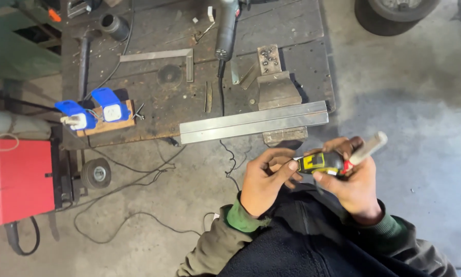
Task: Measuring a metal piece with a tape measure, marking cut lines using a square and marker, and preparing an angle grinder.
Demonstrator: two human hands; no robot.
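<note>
Both hands meet over the floor just in front of the bench [138, 77]: the right hand [354, 189] grips a yellow and black tape measure [321, 162] together with a pale marker stick [367, 149], while the left hand [263, 180] pinches the tape's tip. A long steel angle bar [253, 122] lies along the bench's near edge, near an angle grinder [227, 28] and a blue socket block [94, 113].

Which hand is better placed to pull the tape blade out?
Likely left. The left hand has its fingertips at the blade end of the tape measure; the right hand is busy holding the case and a white marker.
</note>
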